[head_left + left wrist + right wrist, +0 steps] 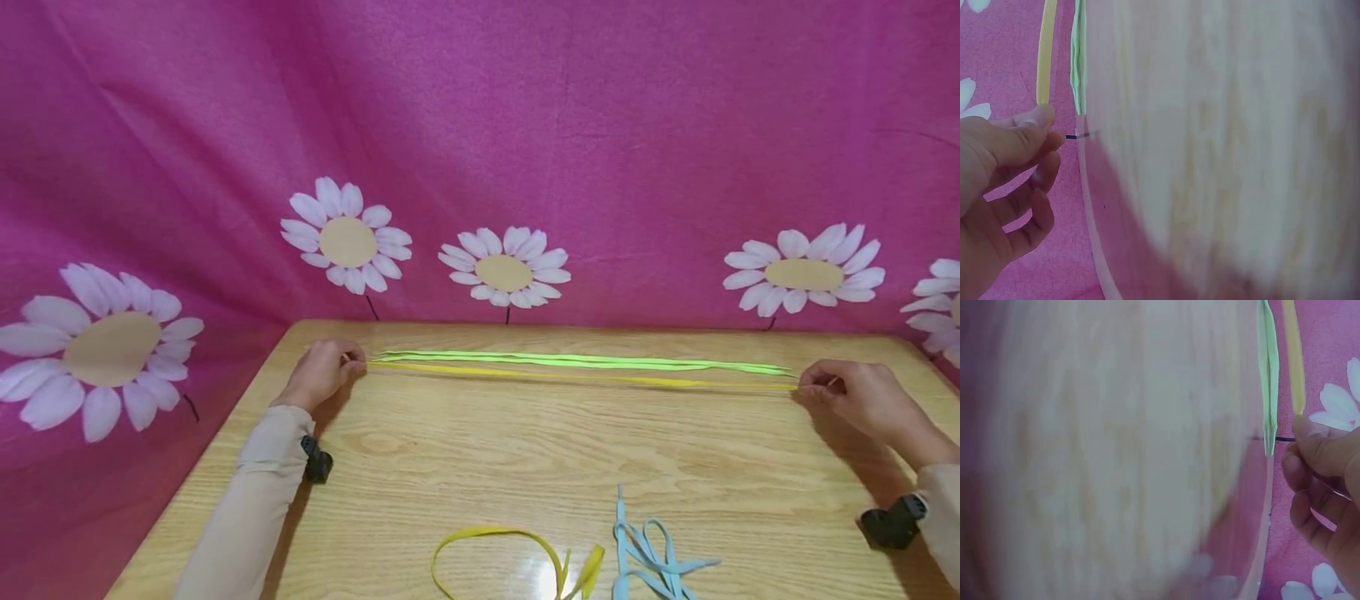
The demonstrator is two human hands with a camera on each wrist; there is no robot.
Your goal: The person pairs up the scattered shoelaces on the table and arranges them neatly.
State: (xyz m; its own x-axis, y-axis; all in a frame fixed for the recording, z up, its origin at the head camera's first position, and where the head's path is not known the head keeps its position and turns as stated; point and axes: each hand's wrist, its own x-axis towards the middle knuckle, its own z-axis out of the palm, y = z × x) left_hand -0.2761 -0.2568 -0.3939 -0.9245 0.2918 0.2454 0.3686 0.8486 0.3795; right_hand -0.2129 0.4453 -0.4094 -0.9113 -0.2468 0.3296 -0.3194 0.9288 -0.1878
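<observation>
A flat yellow shoelace (675, 382) is stretched nearly straight from side to side in the head view. My left hand (321, 372) pinches one end between thumb and forefinger, its other fingers loosely bent, as the left wrist view shows on the lace (1046, 56). At the far right my right hand (862, 400) pinches the opposite end in the same way, also seen on the lace (1294, 356) in the right wrist view. Just behind it, bright green laces (570, 361) lie side by side, straight along the table's back part.
A second yellow lace (495, 530) lies looped at the front of the wooden table (450, 450). Beside it on the right is a tangled light blue lace (667, 567). A pink cloth (630, 150) with printed daisies hangs behind the table and along its left side.
</observation>
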